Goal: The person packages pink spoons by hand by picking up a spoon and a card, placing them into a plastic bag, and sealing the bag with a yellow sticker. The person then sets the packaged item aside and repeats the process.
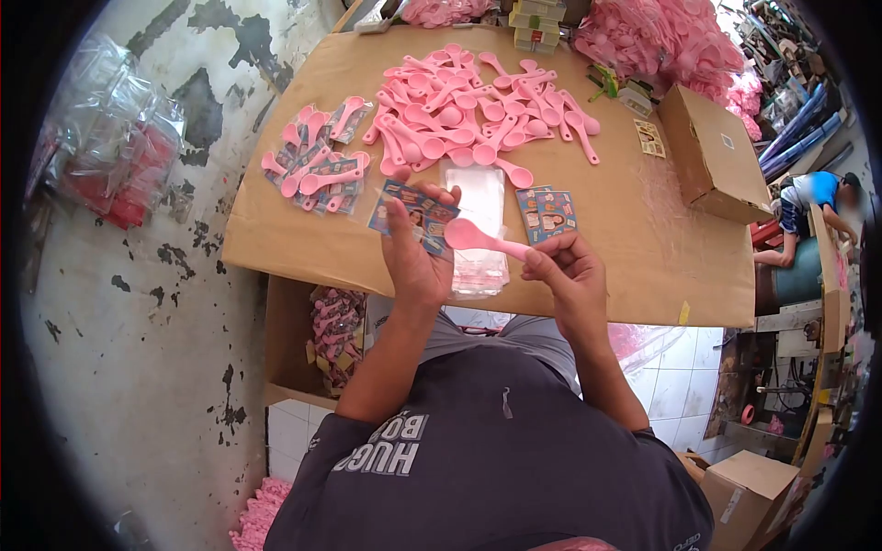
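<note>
My left hand (pixel 415 262) is closed round a blue printed card (pixel 391 217), which seems to sit in a clear bag. In my right hand (pixel 571 275), fingertips pinch the handle end of a pink spoon (pixel 470 236). Its bowl lies over the card's edge, close to my left fingers. Beneath both hands a stack of clear plastic bags (pixel 478 197) rests on the table. Two or more blue printed cards (pixel 551 219) lie just beyond my right hand. A big heap of loose pink spoons (pixel 459 110) spreads past the bags.
Packed spoons with cards (pixel 317 170) are piled at the table's left. A cardboard box (pixel 707 151) stands right, near large bags of pink spoons (pixel 652 41). An open box below (pixel 335 331) holds packed spoons. Another person (pixel 813 207) is at far right.
</note>
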A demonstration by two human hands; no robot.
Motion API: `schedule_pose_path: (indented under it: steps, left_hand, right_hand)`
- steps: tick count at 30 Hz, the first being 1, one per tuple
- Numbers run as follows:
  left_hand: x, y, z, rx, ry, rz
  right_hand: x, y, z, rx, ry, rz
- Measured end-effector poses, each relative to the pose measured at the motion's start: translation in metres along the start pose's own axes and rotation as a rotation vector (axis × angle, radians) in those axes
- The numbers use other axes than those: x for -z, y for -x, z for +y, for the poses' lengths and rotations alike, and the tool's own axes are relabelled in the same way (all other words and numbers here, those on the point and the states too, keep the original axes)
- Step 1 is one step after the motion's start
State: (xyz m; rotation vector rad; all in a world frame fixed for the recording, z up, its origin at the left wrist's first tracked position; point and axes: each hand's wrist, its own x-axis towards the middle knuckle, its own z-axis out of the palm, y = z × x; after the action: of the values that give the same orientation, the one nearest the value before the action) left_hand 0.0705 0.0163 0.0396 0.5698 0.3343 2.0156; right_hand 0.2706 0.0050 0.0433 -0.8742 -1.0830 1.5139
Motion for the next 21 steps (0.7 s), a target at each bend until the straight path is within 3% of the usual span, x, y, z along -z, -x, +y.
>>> schedule_pose_path:
  steps: [4,8,11,18,20,21]
  left_hand:
    - [-0.005,0.005,-0.01,0.062,0.021,-0.001]
    - [-0.013,0.015,-0.017,0.261,0.082,0.001]
    - [-0.02,0.022,-0.021,0.436,0.147,-0.053]
    - [-0.017,0.02,-0.02,0.553,0.082,-0.063]
    - [-0.019,0.019,-0.017,0.583,0.038,-0.01]
    - [-0.017,0.018,-0.017,0.582,0.041,-0.003]
  right_hand:
    - [-0.009,0.008,-0.004,-0.078,-0.065,-0.063]
    - [-0.012,0.008,0.002,-0.034,-0.071,-0.103]
    - [-0.01,0.003,0.014,0.146,0.062,-0.079]
    - [-0.015,-0.002,0.011,0.33,0.189,0.042]
    - [-0.014,-0.001,-0.001,0.755,0.648,0.078]
    - [-0.009,0.0,-0.003,0.75,0.651,0.073]
